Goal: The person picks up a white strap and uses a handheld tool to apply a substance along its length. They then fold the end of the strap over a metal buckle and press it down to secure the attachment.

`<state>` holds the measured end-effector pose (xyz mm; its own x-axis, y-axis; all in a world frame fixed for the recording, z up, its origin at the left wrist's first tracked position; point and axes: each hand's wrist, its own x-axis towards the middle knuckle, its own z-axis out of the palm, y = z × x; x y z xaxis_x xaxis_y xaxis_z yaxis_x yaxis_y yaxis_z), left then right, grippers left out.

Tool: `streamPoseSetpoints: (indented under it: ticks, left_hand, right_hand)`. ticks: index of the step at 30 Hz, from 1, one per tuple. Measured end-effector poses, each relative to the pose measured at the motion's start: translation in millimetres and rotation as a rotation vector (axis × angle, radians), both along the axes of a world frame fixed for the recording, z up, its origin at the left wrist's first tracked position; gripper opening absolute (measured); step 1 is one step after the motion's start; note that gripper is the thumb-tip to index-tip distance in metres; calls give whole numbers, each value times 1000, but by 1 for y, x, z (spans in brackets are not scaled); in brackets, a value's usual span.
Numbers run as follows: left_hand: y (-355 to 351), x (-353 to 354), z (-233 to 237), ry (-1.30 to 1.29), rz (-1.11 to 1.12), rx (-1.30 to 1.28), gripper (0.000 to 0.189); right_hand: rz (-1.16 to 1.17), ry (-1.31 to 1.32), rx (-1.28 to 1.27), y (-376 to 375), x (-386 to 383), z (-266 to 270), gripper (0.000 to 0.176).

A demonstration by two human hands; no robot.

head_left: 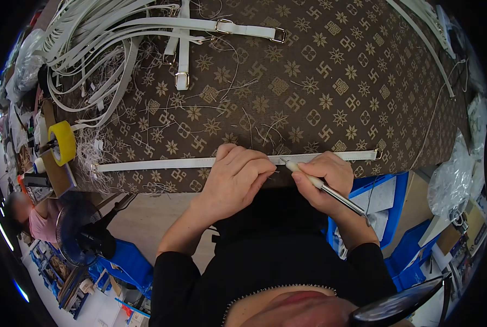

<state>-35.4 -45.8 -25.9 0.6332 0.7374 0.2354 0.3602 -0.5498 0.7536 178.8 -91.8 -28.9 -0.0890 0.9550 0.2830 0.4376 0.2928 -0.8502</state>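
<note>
Left hand (235, 177) pinched on white strap (167, 163), likely steadying it; right hand (326, 177) clamped round pen-like tool (321, 185), probably for precision

The cloth (363, 117) is dark brown, patterned all over with golden-beige flowers and geometric motifs; the strap (156, 164) across it is white, its three-o'clock buckle (378, 154) brass-coloured; the pen-shaped tool (310, 176) pairs an ivory grip with a silver shaft; heaped straps (91, 32) towards ten o'clock, white; tape roll (66, 144) at nine, bright yellow; top (276, 256) at six, black.
</note>
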Motion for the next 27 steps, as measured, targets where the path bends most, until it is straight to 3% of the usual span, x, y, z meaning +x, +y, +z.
streamPoseSetpoints:
  ticks: [15,17,27]
  left_hand:
    - [0,1,-1,-17,11,-8,33]
    - [0,1,-1,-19,11,-6,33]
    - [0,1,-1,-17,16,-2,32]
  right_hand:
    - [14,-28,-85,-3,0,2,19]
    - [17,-37,6,1,-1,0,20]
    - [4,-40,1,0,-1,1,20]
